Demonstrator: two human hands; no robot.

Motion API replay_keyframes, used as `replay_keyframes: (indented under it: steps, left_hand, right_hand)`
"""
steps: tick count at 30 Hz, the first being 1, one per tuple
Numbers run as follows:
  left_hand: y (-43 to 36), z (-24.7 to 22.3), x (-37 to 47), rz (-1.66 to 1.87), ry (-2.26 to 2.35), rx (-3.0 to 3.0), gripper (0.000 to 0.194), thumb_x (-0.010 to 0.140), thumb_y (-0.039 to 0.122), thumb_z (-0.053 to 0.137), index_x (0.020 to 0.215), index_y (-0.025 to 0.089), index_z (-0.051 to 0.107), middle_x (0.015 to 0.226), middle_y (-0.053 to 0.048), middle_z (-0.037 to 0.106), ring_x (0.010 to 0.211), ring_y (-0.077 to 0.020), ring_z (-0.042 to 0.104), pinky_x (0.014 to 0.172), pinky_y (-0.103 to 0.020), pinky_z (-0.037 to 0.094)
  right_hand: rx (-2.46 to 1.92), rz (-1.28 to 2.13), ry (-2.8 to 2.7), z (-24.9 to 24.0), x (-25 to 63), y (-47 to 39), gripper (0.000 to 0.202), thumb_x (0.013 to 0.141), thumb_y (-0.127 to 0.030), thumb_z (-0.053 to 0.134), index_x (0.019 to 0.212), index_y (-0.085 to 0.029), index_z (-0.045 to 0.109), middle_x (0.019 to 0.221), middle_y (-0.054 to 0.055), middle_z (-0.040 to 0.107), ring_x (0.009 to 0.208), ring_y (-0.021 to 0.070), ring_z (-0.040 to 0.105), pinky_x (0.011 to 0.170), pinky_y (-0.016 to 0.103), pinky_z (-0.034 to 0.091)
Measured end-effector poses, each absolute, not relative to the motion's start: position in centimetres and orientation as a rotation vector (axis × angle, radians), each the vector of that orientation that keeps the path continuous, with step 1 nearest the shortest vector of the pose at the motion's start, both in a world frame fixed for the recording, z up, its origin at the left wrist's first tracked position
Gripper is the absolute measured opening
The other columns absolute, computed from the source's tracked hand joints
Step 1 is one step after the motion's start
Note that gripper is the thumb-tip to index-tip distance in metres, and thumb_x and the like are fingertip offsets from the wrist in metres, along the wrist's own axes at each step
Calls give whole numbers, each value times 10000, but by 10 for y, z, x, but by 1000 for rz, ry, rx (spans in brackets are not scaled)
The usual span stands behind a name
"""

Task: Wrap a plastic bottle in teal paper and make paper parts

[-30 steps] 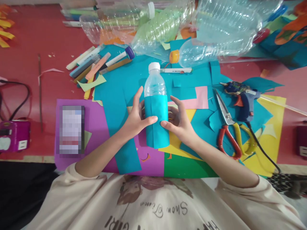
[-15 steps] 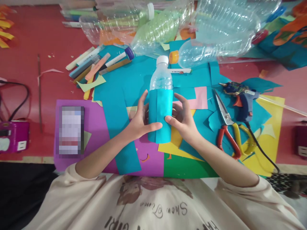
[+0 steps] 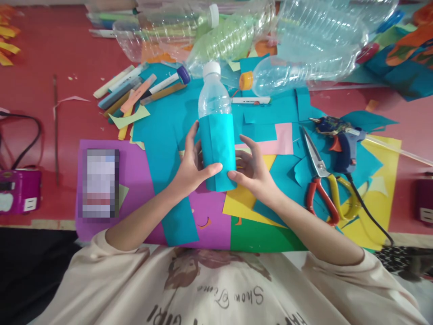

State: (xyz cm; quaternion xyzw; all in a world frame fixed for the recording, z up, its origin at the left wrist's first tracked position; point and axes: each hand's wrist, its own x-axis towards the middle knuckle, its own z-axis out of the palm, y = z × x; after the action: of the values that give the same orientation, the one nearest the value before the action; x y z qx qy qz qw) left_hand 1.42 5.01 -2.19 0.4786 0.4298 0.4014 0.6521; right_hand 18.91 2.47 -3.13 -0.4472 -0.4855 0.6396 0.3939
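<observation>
A clear plastic bottle (image 3: 215, 97) with a white cap is wrapped in blue paper (image 3: 219, 149) around its lower part. It leans slightly to the left over the paper-strewn table. My left hand (image 3: 192, 169) grips its left side, thumb across the front and fingers partly hidden behind. On the right side, my right hand (image 3: 256, 174) holds the lower part, its thumb on the wrap's edge and its curled fingers beside and behind the bottle. Blue sheets (image 3: 162, 117) and a yellow sheet (image 3: 243, 198) lie beneath.
To the right lie scissors (image 3: 320, 169) with red and yellow handles and a hot glue gun (image 3: 345, 146) with a cord. Markers (image 3: 133, 97) are at the upper left, above a phone (image 3: 100, 183). Several bottles (image 3: 304, 72) lie along the back.
The bottle has moved left and slightly away from me, and its top now tilts left. Both hands have moved with it, and the right fingers have spread a little away from the bottle.
</observation>
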Motion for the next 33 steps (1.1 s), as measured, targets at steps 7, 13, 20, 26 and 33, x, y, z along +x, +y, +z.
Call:
replay_keyframes:
  steps: [7,13,20,26,33]
  left_hand:
    - [48,-24,16,831,879,1086,1203,640,492,761,1490,337,-77,1503,-133,328,1329,-354,425,929,-459,520]
    - [49,-24,16,815,868,1116,1200,655,484,765,1481,363,-97,1539,-141,251,1347,-340,406,939,-440,521]
    - [49,-21,16,828,868,1097,1167,664,444,766,1483,379,-63,1549,-121,236,1326,-338,432,906,-423,544]
    - [46,-16,16,805,822,1056,1182,662,455,752,1493,359,-85,1569,-119,200,1355,-359,394,925,-454,535]
    - [45,-21,15,778,793,1100,1187,665,391,762,1487,401,-95,1594,-76,142,1408,-371,307,957,-473,527]
  right_hand:
    - [-1191,1513,-1187,-31,190,26,807,717,-573,702,1335,-349,234,1135,56,549,834,173,630,708,345,560]
    - [-1200,1497,-1225,-33,190,26,815,722,-595,683,1351,-354,224,1150,57,558,842,171,632,707,336,553]
    - [-1199,1483,-1241,-32,189,26,792,727,-595,677,1341,-354,239,1140,55,560,834,173,629,702,334,546]
    - [-1229,1476,-1197,-30,192,28,709,756,-568,662,1300,-340,270,1078,39,542,846,169,621,693,322,546]
    - [-1244,1428,-1207,-25,190,27,713,740,-552,688,1275,-347,265,1070,34,509,873,177,620,668,312,554]
